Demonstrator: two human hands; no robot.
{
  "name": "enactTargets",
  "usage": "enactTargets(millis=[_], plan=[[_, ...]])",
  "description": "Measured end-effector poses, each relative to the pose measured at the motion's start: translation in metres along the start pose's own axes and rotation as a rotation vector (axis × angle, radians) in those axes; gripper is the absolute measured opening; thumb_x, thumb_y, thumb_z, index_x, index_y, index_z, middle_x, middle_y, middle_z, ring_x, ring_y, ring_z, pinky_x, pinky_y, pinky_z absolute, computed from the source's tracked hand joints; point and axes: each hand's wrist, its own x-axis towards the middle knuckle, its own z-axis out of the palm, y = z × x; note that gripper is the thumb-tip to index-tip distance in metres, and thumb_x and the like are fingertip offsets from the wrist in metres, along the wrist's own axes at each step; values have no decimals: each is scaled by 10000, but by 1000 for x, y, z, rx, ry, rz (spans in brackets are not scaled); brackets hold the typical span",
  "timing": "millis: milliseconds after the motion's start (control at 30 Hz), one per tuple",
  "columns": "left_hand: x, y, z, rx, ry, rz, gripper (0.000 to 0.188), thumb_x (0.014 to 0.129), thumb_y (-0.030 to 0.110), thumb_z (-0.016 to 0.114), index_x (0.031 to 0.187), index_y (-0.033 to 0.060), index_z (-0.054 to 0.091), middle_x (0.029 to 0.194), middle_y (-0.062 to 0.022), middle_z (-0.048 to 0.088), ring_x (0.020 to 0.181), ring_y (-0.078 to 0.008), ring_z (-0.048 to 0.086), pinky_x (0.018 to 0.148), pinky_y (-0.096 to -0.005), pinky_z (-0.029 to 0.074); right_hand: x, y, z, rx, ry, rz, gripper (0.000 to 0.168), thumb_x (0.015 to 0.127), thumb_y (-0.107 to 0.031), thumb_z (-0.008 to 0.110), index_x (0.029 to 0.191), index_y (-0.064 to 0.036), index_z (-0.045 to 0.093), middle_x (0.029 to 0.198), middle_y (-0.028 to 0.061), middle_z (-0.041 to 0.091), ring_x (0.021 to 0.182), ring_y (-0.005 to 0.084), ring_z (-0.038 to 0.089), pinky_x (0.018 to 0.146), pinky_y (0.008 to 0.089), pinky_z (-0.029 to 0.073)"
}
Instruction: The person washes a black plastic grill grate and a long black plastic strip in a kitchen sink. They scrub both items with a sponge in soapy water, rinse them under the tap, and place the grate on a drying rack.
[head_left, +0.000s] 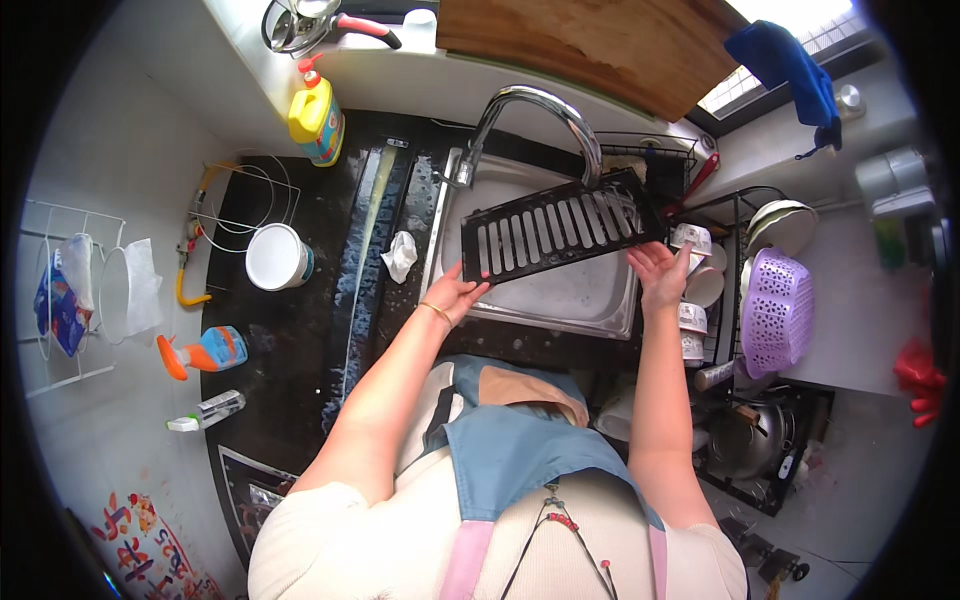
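Both hands hold a black slotted metal panel (564, 257) tilted over a stainless steel sink (555, 324). My left hand (453, 295) pinches its lower left corner, with fingertips at the near edge. At the lower right end, my right hand (664, 279) has its fingers against the edge and its thumb apart, pointing up. The panel looks wet and hides part of the basin. Below it, the visible basin floor looks wet, with some suds. A chrome gooseneck faucet (517, 94) arches above the sink, its spout end close to the panel's far edge.
Right of the sink, patterned bowls (691, 319) and a purple colander (780, 315) sit on racks. On the black counter at left are crumpled tissue (401, 256), a white tub (271, 257), a yellow pump bottle (316, 124) and an orange-topped spray bottle (217, 349). A wooden board (577, 41) leans behind.
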Motion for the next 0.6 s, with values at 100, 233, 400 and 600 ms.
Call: enactTargets(millis=[100, 233, 400, 600], plan=[[-9, 8, -2, 81, -64, -21, 714, 885, -178, 394, 1499, 172, 294, 1340, -156, 496, 1149, -270, 576, 935, -352, 535, 0, -18, 6, -217, 16, 54, 495, 951, -487, 535, 1097, -17, 582, 931, 116, 663, 887, 251, 666, 814, 361, 536], [-16, 18, -2, 153, -166, -53, 779, 890, -164, 418, 1531, 240, 236, 1417, -85, 439, 1194, -238, 548, 971, -396, 498, 2, -43, 2, -529, -39, 147, 310, 961, -303, 580, 1066, -11, 583, 871, 78, 670, 737, 166, 650, 705, 281, 517], [-9, 25, -3, 245, -237, -133, 727, 924, -79, 469, 1538, 221, 218, 1414, -88, 442, 1185, -224, 552, 986, -425, 472, -18, -74, 25, -662, -149, 109, 226, 994, -192, 487, 1044, 15, 563, 861, 112, 684, 706, 153, 634, 673, 262, 500], [28, 12, -6, 535, -10, -105, 646, 947, 228, 598, 1513, 169, 292, 1487, -77, 402, 1338, -257, 402, 1068, -411, 361, -36, -85, 63, -850, -59, -45, 174, 996, -136, 471, 1040, 12, 551, 886, 102, 673, 744, 161, 659, 658, 281, 525]])
